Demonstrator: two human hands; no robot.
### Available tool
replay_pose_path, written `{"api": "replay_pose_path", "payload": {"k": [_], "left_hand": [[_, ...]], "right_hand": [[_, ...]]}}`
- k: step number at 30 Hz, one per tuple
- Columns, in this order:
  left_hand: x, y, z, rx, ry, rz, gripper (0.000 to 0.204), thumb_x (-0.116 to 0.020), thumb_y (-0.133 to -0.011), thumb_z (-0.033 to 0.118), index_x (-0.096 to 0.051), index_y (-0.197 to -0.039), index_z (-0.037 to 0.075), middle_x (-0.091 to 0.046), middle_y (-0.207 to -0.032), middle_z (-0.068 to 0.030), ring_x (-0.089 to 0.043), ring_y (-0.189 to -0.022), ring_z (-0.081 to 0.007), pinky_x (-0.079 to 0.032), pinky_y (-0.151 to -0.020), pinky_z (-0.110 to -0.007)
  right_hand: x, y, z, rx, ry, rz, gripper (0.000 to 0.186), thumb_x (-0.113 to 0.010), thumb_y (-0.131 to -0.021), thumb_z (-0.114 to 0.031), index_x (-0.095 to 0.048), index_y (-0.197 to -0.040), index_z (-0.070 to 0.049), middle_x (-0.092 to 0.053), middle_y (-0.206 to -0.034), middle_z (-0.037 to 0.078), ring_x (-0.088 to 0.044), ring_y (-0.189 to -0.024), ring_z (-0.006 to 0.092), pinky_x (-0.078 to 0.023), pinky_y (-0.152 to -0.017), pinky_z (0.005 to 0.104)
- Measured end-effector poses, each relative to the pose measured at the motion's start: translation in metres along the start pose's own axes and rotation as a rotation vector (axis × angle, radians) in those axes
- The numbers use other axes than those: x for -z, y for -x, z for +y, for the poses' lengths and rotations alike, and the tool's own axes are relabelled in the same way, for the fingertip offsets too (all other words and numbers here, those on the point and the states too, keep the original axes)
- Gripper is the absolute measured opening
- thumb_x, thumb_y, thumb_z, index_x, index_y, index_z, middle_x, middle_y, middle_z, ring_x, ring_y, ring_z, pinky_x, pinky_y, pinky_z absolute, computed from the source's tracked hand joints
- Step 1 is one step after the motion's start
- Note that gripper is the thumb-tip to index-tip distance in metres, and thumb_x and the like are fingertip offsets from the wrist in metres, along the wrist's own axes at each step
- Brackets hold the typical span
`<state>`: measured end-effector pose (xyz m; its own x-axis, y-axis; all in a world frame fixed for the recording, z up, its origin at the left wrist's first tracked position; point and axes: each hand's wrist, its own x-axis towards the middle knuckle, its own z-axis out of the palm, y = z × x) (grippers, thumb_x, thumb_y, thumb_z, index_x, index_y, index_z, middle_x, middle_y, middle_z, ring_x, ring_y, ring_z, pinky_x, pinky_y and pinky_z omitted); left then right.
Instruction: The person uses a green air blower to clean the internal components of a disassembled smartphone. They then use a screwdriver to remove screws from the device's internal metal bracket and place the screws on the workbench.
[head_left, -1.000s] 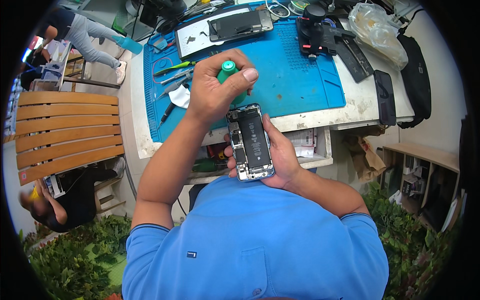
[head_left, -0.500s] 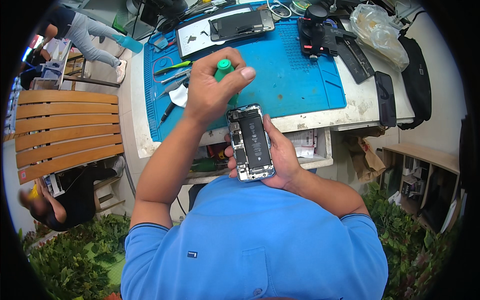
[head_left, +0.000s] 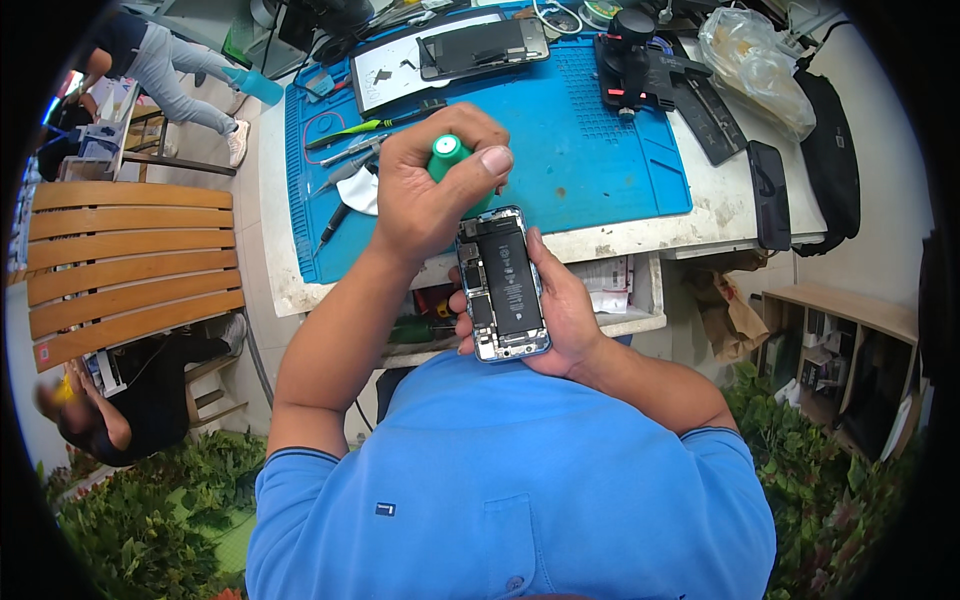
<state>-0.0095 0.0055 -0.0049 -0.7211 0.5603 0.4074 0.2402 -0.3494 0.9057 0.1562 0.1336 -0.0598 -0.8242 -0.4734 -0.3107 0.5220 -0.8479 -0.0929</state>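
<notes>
My left hand point(head_left: 425, 190) is closed around a green tool handle point(head_left: 446, 150), held upright just above the top end of an opened phone point(head_left: 505, 285); the tool's lower tip is hidden. My right hand point(head_left: 560, 315) grips the phone from below, thumb along its right edge and fingertips showing at the left. The phone's back or screen is off, exposing a black battery and metal-shielded parts. Both hands are at the front edge of a blue work mat point(head_left: 600, 180), where tweezers point(head_left: 345, 150), a dark pen-like tool point(head_left: 330, 225) and a white cloth point(head_left: 355, 193) lie left of my left hand.
Behind lie a tray point(head_left: 385, 85) with a removed screen point(head_left: 480, 55), a black clamp tool point(head_left: 620, 75), a plastic bag point(head_left: 755, 70) and another phone point(head_left: 768, 195). An open drawer point(head_left: 640, 310) sits below. Two people point(head_left: 160, 70) point(head_left: 150, 400) are leftward, near a slatted wooden bench point(head_left: 130, 270).
My left hand and the green handle have shifted slightly downward, closer to the top of the phone. The phone and my right hand stay nearly still.
</notes>
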Motion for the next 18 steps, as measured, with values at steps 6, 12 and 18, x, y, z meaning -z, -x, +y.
{"api": "replay_pose_path", "payload": {"k": [6,12,18], "left_hand": [[-0.004,-0.01,0.007,0.018,-0.165,-0.149,0.02,-0.082,-0.1,0.014,-0.074,-0.087,0.002,-0.071,-0.083,-0.0063,-0.063,-0.074,-0.0118,-0.049,-0.066,-0.032],[-0.011,-0.023,0.017,0.124,-0.325,-0.269,0.035,-0.08,-0.099,0.018,-0.057,-0.076,0.005,-0.054,-0.069,-0.0009,-0.048,-0.065,-0.0111,-0.035,-0.059,-0.033],[-0.014,-0.031,0.008,0.0,-0.325,-0.439,0.038,-0.081,-0.096,0.021,-0.053,-0.076,0.005,-0.05,-0.067,-0.0039,-0.046,-0.061,-0.0162,-0.035,-0.058,-0.037]], "right_hand": [[-0.001,0.0,0.0,0.0,-0.002,-0.001,0.09,-0.025,-0.12,-0.073,-0.058,-0.153,0.004,-0.077,-0.121,0.024,-0.082,-0.1,0.0364,-0.071,-0.089,0.0541],[-0.001,0.0,0.0,0.002,-0.006,-0.004,0.087,-0.026,-0.12,-0.073,-0.059,-0.151,0.002,-0.077,-0.121,0.024,-0.082,-0.101,0.0368,-0.071,-0.089,0.0546],[-0.001,0.0,0.001,-0.003,-0.015,-0.009,0.08,-0.03,-0.12,-0.072,-0.061,-0.149,-0.004,-0.078,-0.121,0.024,-0.082,-0.101,0.0376,-0.071,-0.09,0.0553]]}}
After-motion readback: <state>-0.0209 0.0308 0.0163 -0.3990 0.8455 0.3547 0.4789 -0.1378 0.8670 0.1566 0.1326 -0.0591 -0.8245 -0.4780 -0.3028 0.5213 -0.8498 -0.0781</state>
